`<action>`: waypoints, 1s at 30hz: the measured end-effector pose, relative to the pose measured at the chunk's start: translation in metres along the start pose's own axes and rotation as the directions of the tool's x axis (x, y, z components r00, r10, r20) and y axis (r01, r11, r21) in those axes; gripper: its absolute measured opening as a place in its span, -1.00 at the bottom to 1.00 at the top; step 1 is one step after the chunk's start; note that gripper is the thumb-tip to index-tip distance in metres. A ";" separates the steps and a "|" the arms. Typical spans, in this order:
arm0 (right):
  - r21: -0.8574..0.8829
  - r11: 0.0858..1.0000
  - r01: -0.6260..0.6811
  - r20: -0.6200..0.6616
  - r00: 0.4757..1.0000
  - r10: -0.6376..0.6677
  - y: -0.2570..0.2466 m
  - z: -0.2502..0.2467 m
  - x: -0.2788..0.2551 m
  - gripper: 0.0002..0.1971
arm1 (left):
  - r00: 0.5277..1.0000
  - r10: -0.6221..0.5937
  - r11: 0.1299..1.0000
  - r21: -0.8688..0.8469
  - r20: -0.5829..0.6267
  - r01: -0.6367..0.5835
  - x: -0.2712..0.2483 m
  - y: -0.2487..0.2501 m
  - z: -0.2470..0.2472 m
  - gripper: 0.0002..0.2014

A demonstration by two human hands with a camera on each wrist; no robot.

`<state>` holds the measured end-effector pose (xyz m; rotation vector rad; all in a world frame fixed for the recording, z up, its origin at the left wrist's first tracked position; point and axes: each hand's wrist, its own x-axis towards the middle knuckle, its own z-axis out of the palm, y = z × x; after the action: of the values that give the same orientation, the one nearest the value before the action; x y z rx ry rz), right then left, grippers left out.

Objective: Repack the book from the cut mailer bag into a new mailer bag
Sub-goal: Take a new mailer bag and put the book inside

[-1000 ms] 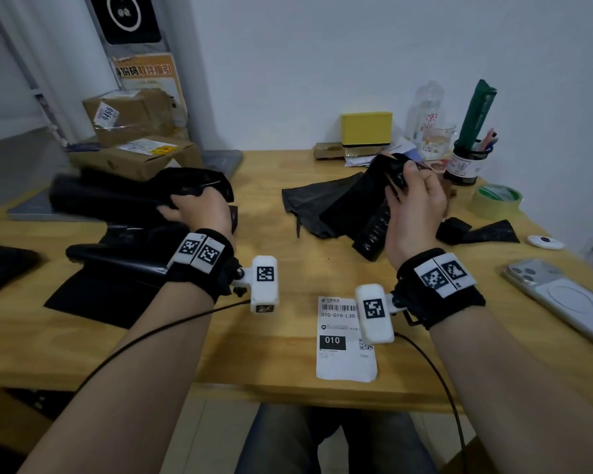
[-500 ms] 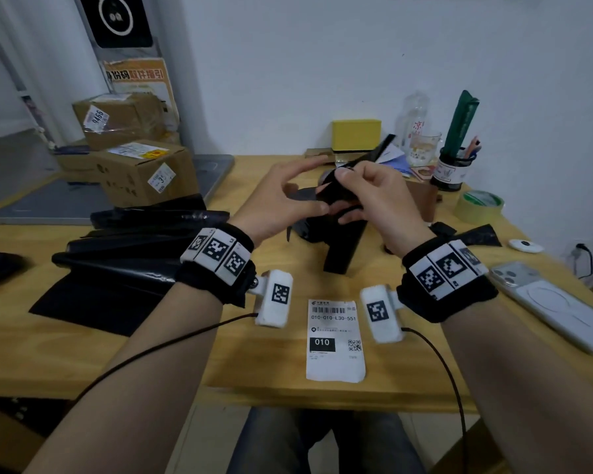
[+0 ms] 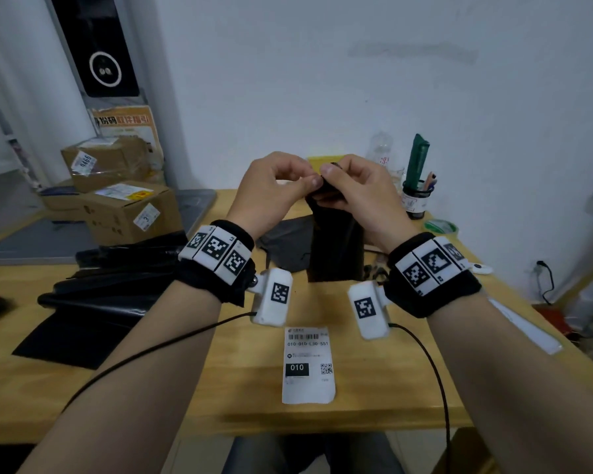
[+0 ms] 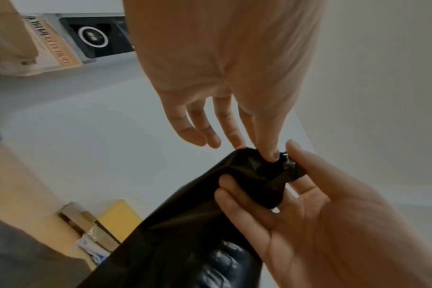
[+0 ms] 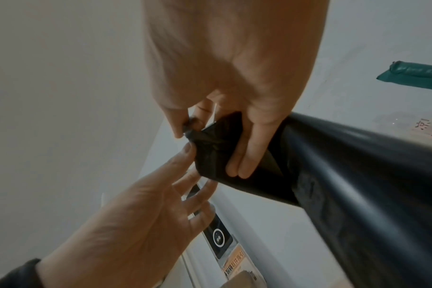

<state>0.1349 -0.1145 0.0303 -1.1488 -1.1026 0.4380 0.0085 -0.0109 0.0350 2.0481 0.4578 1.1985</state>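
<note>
Both hands are raised above the table and hold the top of a black mailer bag [image 3: 336, 248], which hangs straight down. My left hand [image 3: 308, 182] pinches the bag's crumpled top edge [image 4: 261, 167] with thumb and forefinger; its other fingers hang loose. My right hand [image 3: 327, 177] grips the same top, thumb on one side and fingers curled round the other [image 5: 237, 165]. A grey cut mailer bag [image 3: 285, 237] lies flat on the table behind it. No book shows in any view.
A pile of black mailer bags [image 3: 117, 278] lies at the left, cardboard boxes [image 3: 131, 210] behind it. A white shipping label [image 3: 307, 364] lies near the table's front edge. A pen cup [image 3: 416, 196], a tape roll [image 3: 440, 225] and a phone [image 3: 524, 330] are at the right.
My left hand left the black pile and came over to the bag in my right hand. Both hands then lifted the bag higher, off the table.
</note>
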 end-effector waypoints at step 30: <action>-0.513 0.853 -0.095 0.020 0.992 0.123 0.020 -0.020 0.152 -0.93 | 0.972 -0.226 0.970 0.076 -0.071 0.231 0.128 -0.025 -0.032 -0.93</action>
<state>0.2246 -0.0003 0.0833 -1.6848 -1.2431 0.2648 0.0469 0.0971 0.1049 1.9691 0.7642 1.1209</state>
